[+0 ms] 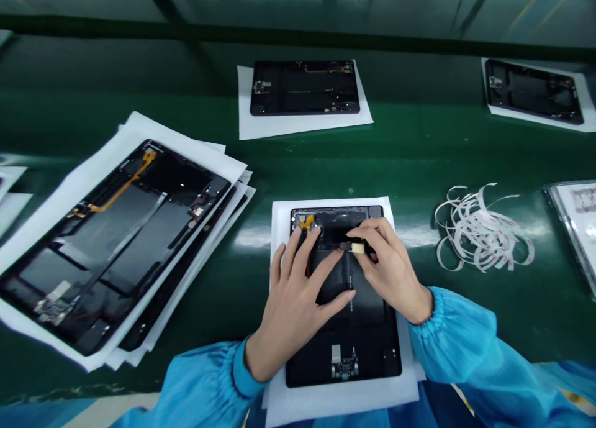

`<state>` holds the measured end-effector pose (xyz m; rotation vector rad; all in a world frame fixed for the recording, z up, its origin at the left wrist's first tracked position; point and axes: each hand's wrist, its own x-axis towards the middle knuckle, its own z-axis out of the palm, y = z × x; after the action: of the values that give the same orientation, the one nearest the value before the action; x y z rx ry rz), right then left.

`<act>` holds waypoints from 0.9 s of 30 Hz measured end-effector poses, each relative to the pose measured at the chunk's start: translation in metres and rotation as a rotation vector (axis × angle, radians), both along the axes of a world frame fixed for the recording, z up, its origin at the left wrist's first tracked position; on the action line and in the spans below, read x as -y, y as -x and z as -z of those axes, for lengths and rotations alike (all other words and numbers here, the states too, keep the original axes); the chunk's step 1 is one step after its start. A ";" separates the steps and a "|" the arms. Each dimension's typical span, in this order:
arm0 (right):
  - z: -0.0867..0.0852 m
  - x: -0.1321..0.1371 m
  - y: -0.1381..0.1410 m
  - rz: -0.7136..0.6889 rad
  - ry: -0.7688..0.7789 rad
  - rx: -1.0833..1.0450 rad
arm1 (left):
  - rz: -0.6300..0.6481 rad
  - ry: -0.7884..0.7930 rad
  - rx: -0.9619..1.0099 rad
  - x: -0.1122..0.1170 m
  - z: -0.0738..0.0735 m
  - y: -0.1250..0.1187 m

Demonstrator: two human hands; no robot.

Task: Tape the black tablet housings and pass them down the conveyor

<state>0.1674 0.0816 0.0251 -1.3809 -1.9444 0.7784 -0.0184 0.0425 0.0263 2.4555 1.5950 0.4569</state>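
Note:
An opened black tablet lies on a white foam sheet in front of me on the green belt. My left hand rests flat on its left half, fingers spread, holding nothing. My right hand is pinched on a small pale tab pressed against the tablet's upper middle, beside a dark connector. An orange flex cable shows at the tablet's top left corner. Both arms wear blue sleeves.
A stack of opened tablets on white sheets lies to the left. Two more tablets on sheets sit farther back, one in the middle and one at the right. A heap of peeled white strips and a tray lie to the right.

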 end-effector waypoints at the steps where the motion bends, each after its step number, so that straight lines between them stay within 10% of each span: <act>1: 0.000 0.001 0.000 0.016 -0.020 -0.016 | 0.011 -0.025 0.008 0.000 0.000 0.000; 13: -0.015 -0.001 -0.026 0.316 -0.124 -0.081 | 0.050 0.092 0.028 -0.005 -0.003 0.001; 19: -0.002 -0.006 -0.052 0.313 0.043 0.200 | -0.358 0.071 0.140 0.016 -0.005 0.043; 27: -0.007 -0.006 -0.046 0.204 0.180 0.163 | -0.434 0.123 0.264 0.060 0.008 0.046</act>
<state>0.2137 0.0880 0.0318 -1.7692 -1.8505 0.7788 -0.0641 -0.0179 0.0187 1.8632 1.9640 0.6881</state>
